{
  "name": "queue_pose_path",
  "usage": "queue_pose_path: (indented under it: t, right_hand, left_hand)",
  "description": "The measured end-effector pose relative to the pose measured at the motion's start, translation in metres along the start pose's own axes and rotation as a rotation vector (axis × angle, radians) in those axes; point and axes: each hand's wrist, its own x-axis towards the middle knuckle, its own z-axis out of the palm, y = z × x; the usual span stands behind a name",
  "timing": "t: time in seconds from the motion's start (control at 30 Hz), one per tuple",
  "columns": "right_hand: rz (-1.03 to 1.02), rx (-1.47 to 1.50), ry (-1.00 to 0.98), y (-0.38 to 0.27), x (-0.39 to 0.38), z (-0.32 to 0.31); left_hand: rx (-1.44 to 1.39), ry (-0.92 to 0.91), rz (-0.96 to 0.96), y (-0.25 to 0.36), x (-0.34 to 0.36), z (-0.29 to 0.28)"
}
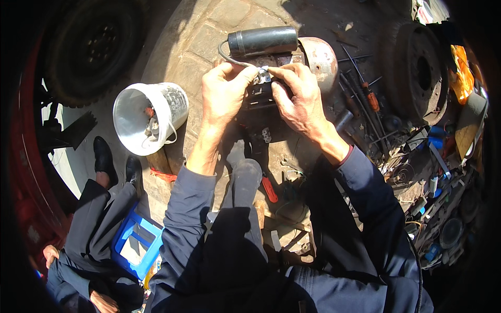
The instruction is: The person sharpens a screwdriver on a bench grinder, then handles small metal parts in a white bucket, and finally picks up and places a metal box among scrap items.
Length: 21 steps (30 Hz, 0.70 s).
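In front of me lies a black cylinder [263, 41] with a thick black cable [224, 53] curving out of its left end. The cable runs down to my left hand [224, 94], whose thumb and forefinger pinch its end. Between my two hands is a small shiny metal fitting [264, 76], just above a dark block-shaped part [259, 95]. My right hand [302, 99] has its forefinger against the fitting and its thumb bent below, closed about it. Fingertips hide part of the fitting.
A white bucket [180, 104] with parts inside lies tilted at left. Beside it, another person sits near a blue plastic stool [136, 245]. An orange-handled screwdriver [372, 99], a wheel rim [417, 73] and piled scrap flank the right. A red-handled tool [269, 189] lies between my legs.
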Motion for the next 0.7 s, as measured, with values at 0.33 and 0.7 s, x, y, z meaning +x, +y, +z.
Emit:
queue_pose_path:
  t: [0.33,0.7]
  right_hand:
    - [0.130,0.093,-0.021,0.008,0.028,0.007]
    - [0.113,0.123,0.025,0.005,0.030,0.009]
  left_hand:
    - [-0.043,0.005,0.139,-0.020,0.010,-0.005]
    - [-0.087,0.097,0.221,-0.017,0.021,0.008]
